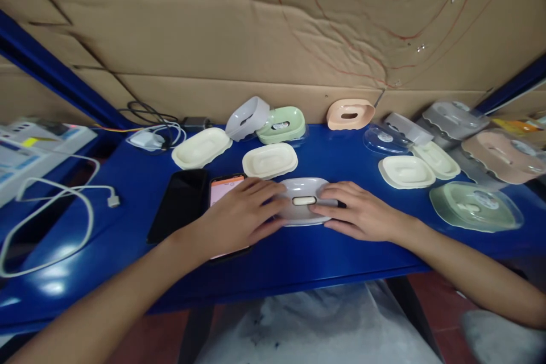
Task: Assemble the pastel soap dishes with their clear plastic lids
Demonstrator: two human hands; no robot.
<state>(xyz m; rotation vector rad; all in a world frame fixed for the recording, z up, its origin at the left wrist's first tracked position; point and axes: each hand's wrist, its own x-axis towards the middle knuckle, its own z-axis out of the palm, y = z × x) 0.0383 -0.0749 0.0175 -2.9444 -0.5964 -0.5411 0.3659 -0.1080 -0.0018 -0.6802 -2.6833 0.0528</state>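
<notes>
A white oval soap dish [303,189] lies on the blue table [298,261] in front of me. My left hand [239,217] rests on its left end, fingers wrapped over the rim. My right hand [358,211] grips its right end the same way. Between my fingertips sits a small cream oval insert [304,201] in the dish's front. Under my left wrist lies a phone with a lit orange screen [224,187], and beside it a dark phone [179,203].
Several soap-dish parts lie around: cream trays [200,148] [269,160] [406,172], a green one [282,124], a pink one [350,114], clear lids [475,206]. White cables [51,222] and a charger [147,139] lie left. Cardboard backs the table.
</notes>
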